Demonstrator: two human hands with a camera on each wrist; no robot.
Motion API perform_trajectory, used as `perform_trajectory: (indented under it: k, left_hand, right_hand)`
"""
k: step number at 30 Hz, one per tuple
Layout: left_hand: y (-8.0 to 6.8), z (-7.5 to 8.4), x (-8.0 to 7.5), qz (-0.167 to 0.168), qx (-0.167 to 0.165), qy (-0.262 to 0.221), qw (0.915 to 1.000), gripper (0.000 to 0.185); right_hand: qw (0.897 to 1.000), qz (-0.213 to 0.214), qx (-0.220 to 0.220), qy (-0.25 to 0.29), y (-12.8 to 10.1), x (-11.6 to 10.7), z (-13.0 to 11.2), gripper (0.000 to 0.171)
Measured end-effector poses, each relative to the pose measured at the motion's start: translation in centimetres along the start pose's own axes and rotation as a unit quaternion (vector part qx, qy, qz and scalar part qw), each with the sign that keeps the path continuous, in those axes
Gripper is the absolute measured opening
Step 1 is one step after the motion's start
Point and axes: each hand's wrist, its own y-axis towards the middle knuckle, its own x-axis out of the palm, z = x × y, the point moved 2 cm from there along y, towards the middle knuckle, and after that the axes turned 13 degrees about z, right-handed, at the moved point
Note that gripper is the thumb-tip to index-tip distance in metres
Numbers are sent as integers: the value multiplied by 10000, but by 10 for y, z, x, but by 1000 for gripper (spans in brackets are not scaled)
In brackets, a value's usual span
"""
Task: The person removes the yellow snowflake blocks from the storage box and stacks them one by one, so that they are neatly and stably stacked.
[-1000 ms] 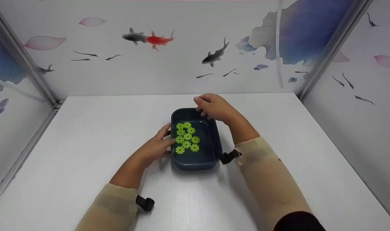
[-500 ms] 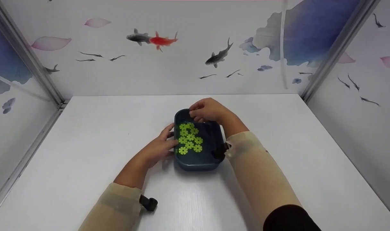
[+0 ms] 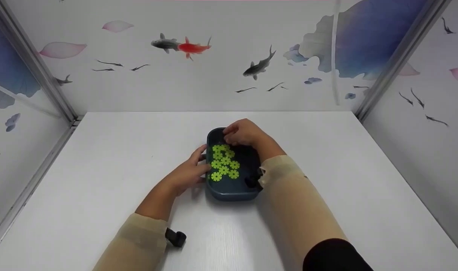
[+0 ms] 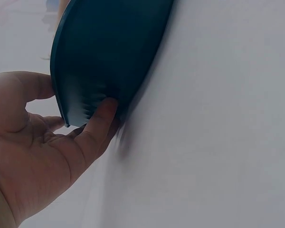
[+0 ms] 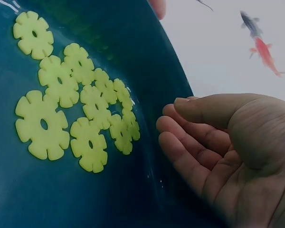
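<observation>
A dark blue plastic box (image 3: 234, 196) stands on the white table, long side pointing away from me. Flat yellow-green snowflake building discs (image 5: 42, 124), several of them, lie spread over the left part of its floor. My left hand (image 3: 185, 172) grips the box's left wall. In the left wrist view, its thumb is at the rim and its fingers lie against the outer side. My right hand (image 3: 244, 132) is over the far end of the box. The right wrist view shows its fingers (image 5: 183, 154) loosely bent beside the discs, with nothing seen between them and the thumb.
The white tabletop (image 3: 101, 169) surrounds the box. Behind it rises a wall panel (image 3: 199, 86) printed with fish and petals, with metal corner posts at both sides. A black wrist mount (image 3: 176, 238) sticks out from the left sleeve; the right one overlaps the box.
My right hand has come down and to the left, from above the far right rim to over the box's far end. The left hand keeps its grip; the discs stay put.
</observation>
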Motion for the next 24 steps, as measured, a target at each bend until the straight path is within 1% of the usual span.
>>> perform_trajectory:
  k: [3,6,12,17,21,24]
  left_hand:
    - [1,1,0,-18,45,59,10000,75]
    - [1,1,0,-48,88,131,9999,75]
    - [2,1,-1,-79,99,213,9997,74]
    - [3,0,-1,-114,120,215,9996,75]
    - [3,-1,-1,-111,140,197,9996,75]
    - [2,-2,-1,-84,136,177,9997,74]
  right_hand:
    - [9994,34,-68,-329,1,2,1,33]
    - [9986,25,-140,-510,2,4,2,32]
    - [9975,56,-220,-675,4,8,4,32]
    - [9974,66,-181,-691,4,10,6,34]
    - [9972,42,-138,-732,2,13,6,37]
    - [9961,82,-173,-864,1,16,6,42]
